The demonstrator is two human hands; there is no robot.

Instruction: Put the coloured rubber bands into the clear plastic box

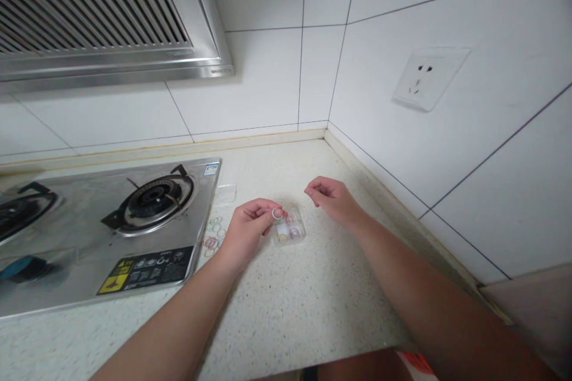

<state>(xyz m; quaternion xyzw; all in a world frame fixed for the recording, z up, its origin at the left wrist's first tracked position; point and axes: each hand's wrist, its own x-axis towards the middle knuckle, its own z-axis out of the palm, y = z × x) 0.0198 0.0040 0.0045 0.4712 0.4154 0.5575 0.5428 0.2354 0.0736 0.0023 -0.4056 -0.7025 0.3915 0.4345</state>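
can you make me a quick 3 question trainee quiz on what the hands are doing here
1. True or false: the left hand pinches a small pale ring in its fingers.
2. What lies directly under that ring?
A. the gas hob
B. a small clear box
C. the wall socket
3. Fill the gap: loose coloured rings lie on the countertop between the left hand and the ____.

Key
1. True.
2. B: the small clear box holds a few rings; the right hand hovers beside it, holding nothing that shows.
3. Gas hob; a clear lid lies by its corner.
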